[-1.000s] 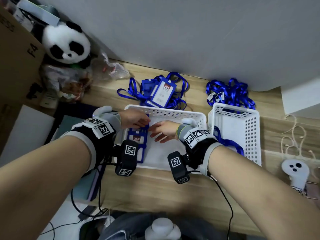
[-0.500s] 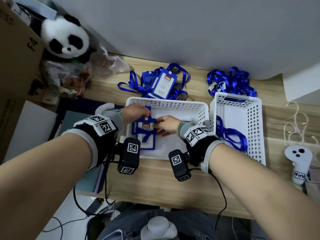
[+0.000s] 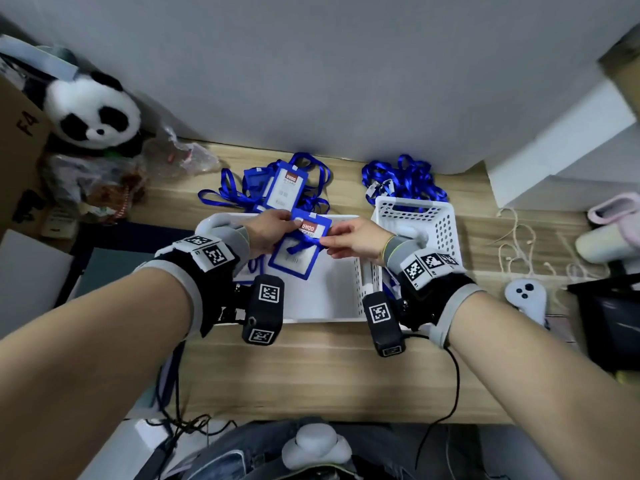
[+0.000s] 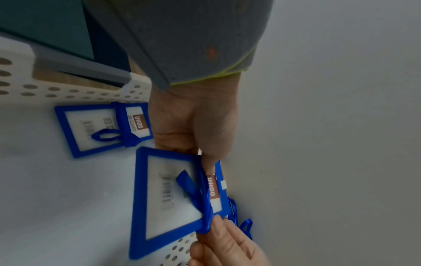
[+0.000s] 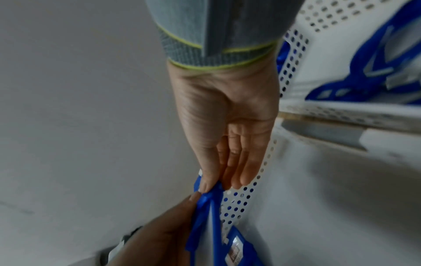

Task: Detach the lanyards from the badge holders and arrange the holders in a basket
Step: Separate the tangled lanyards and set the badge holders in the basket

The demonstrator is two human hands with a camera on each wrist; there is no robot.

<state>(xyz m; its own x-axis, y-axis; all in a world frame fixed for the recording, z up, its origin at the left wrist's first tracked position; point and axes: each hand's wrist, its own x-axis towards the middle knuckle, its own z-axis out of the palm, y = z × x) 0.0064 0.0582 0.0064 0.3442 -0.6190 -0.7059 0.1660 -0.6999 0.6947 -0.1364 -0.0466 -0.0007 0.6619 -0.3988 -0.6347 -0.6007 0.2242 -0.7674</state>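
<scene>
A blue badge holder [image 3: 294, 261] [image 4: 168, 198] hangs tilted above the left white basket [image 3: 322, 315]. My left hand [image 3: 287, 221] [image 4: 208, 162] pinches its top edge beside the red label. My right hand [image 3: 325, 242] [image 5: 205, 190] pinches the short blue lanyard loop [image 3: 304, 242] [image 4: 205, 203] that crosses the holder's face. A second badge holder [image 4: 98, 129] lies flat on the basket floor, mostly hidden behind my left wrist in the head view. Behind the basket lies a pile of holders with lanyards [image 3: 280, 188].
A second white basket [image 3: 433, 223] to the right holds blue lanyards [image 5: 364, 75], and more lanyards [image 3: 401, 181] lie heaped behind it. A panda toy [image 3: 93, 116] and clutter sit at the far left, a white controller [image 3: 526, 296] at the right.
Both hands have lifted the badge holder off the basket floor and tilted it. The right hand now pinches its lanyard loop.
</scene>
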